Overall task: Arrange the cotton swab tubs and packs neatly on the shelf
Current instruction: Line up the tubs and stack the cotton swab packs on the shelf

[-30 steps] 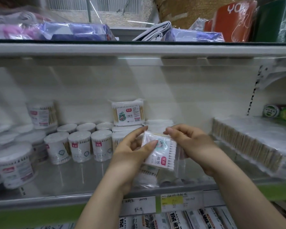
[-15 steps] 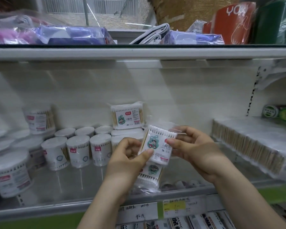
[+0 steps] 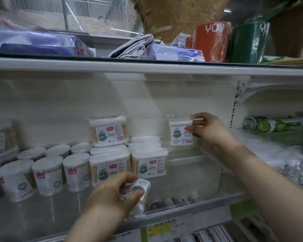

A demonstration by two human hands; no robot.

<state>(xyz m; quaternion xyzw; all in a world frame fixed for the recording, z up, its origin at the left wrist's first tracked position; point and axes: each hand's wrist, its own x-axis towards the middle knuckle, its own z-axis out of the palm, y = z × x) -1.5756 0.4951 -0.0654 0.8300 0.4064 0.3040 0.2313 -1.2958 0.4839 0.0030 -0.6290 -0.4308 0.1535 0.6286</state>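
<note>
My right hand (image 3: 208,131) holds one flat cotton swab pack (image 3: 179,133) upright in the air, above the shelf and right of the stacked packs. My left hand (image 3: 115,193) grips another swab pack (image 3: 141,191) low near the shelf's front edge. Two packs (image 3: 148,164) stand side by side on the shelf (image 3: 191,179), with a third pack (image 3: 108,131) stacked on top behind them. Round white swab tubs (image 3: 47,173) stand in rows to the left.
A transparent front lip (image 3: 191,205) runs along the shelf edge, with small rolls lying behind it. Green-labelled rolls (image 3: 262,124) and clear bags lie at the right. The shelf above (image 3: 147,67) carries folded cloths and wrapped packs. Price tags hang below.
My hands have parted. The right hand carried one pack up and to the right, toward the back of the shelf. The left hand dropped toward the front edge with the other pack.
</note>
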